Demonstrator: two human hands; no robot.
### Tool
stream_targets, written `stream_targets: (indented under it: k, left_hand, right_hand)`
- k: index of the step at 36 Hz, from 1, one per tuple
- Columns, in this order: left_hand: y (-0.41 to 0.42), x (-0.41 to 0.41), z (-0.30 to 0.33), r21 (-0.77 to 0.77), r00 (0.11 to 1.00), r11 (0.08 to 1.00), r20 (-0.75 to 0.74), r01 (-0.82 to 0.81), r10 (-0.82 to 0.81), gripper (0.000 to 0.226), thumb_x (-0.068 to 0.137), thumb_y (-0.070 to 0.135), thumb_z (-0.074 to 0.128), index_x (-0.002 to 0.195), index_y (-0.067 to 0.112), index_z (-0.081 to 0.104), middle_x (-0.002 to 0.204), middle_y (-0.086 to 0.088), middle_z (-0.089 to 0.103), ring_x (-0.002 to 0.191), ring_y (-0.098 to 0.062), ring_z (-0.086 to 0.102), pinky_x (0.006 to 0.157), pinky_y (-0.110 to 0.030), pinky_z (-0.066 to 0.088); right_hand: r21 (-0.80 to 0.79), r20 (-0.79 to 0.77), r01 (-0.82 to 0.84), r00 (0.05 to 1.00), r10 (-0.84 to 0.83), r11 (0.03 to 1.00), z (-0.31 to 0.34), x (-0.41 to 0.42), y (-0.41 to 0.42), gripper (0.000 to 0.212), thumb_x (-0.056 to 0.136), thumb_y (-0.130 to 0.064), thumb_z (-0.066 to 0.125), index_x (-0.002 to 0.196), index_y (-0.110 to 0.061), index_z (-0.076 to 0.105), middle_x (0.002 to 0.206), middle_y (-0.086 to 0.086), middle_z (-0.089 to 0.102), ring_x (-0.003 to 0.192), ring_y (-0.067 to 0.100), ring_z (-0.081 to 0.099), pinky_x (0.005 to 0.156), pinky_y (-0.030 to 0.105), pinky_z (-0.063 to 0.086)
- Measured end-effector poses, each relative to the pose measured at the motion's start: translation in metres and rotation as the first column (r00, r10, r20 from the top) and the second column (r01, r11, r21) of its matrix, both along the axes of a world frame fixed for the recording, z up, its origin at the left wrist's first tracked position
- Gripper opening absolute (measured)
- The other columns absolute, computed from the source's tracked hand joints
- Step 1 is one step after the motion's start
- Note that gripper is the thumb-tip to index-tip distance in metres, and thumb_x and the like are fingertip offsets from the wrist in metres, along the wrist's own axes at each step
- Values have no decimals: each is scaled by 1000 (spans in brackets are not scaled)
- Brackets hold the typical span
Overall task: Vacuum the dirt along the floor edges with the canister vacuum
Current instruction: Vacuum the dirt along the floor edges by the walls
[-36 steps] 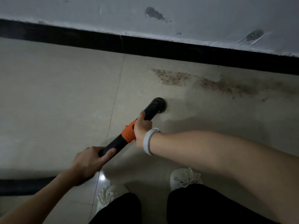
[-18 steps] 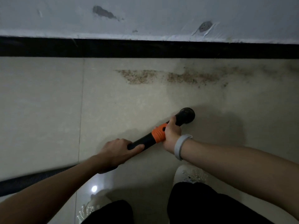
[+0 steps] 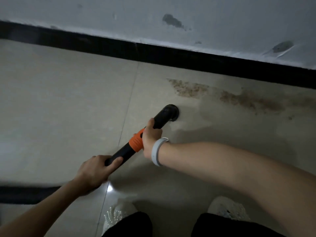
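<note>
Pale floor tiles (image 3: 59,108) are meeting the black skirting (image 3: 171,53), where dirt (image 3: 239,98) is still lying. You're swinging the vacuum wand (image 3: 159,124) back leftward, nozzle short of it, left hand (image 3: 95,171) and right hand (image 3: 151,134) both gripping.

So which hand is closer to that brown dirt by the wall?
The right hand. It grips the vacuum tube near the nozzle, short of the dirt. The left hand holds the tube farther back, nearer the person.

Both hands (image 3: 95,171) grip vacuum wand (image 3: 160,118) near dirt (image 3: 239,98)
</note>
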State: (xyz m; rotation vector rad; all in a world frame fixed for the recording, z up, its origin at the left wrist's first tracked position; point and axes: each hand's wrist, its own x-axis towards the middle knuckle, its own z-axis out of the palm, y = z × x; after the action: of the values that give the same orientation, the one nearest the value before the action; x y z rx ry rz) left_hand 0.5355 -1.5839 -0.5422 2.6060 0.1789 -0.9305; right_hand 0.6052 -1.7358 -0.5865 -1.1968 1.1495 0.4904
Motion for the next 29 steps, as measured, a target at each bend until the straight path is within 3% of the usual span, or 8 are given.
stream_targets:
  k: [5, 9, 13, 17, 19, 22, 25, 29]
  left_hand:
    - [18, -20, 3, 44, 994, 993, 35, -109, 107, 49, 92, 56, 42, 61, 20, 53, 49, 2, 59, 47, -11, 54, 51, -25, 38]
    - [15, -23, 4, 42, 988, 988, 38, -148, 147, 50, 92, 57, 41, 61, 20, 53, 49, 2, 59, 48, -12, 54, 52, -25, 38]
    - [0, -6, 2, 14, 985, 985, 38, -171, 170, 53, 92, 59, 38, 63, 18, 56, 52, 0, 63, 49, -13, 58, 57, -25, 42]
    - [-18, 25, 1, -24, 987, 988, 43, -153, 154, 56, 92, 59, 39, 62, 15, 55, 53, -2, 65, 50, -17, 60, 62, -28, 47]
    - [-25, 37, 1, -41, 992, 992, 42, -116, 118, 56, 92, 60, 39, 62, 15, 55, 55, -3, 65, 51, -18, 60, 59, -27, 45]
    - [-36, 48, -2, -61, 997, 995, 35, -73, 75, 57, 91, 61, 38, 64, 14, 56, 55, -4, 66, 50, -18, 60, 57, -26, 44]
    - [-50, 54, -5, -73, 998, 996, 30, -52, 54, 58, 91, 63, 37, 64, 15, 57, 55, -4, 66, 52, -20, 63, 60, -28, 48]
    - [-71, 56, -8, -105, 1000, 994, -2, -30, 30, 57, 91, 63, 37, 67, 15, 57, 56, -4, 65, 48, -17, 59, 60, -28, 48]
  right_hand:
    - [50, 24, -154, 988, 153, 987, 6, 1, 30, 59, 95, -60, 37, 126, -10, 45, 117, 10, 62, 110, 30, 60, 101, 46, 46]
    - [79, 35, -219, 976, 217, 972, 3, 5, 39, 66, 87, -67, 38, 123, -13, 47, 108, 10, 66, 99, 29, 66, 95, 46, 51]
    - [41, 68, -233, 971, 230, 972, 15, 28, 21, 62, 94, -59, 37, 127, -7, 47, 115, 10, 62, 111, 30, 60, 102, 45, 45]
    - [-106, 70, -203, 975, 211, 973, -23, 59, 13, 95, 56, -83, 22, 109, -11, 53, 109, 14, 68, 103, 36, 64, 98, 48, 46]
    - [-156, 52, -213, 973, 224, 964, -46, 71, 5, 93, 45, -84, 16, 96, -15, 49, 102, 13, 70, 94, 36, 67, 94, 48, 49]
    - [-179, 51, -202, 975, 214, 963, -29, 74, -15, 83, 57, -81, 21, 95, -13, 48, 104, 15, 70, 93, 36, 66, 94, 49, 49]
    - [-183, 77, -216, 970, 233, 959, -13, 75, -34, 75, 84, -70, 29, 116, -6, 52, 121, 13, 63, 106, 35, 61, 100, 43, 45]
    - [-235, 66, -116, 989, 135, 965, -42, 79, -52, 97, 60, -82, 23, 116, -8, 54, 110, 17, 68, 99, 37, 65, 97, 51, 46]
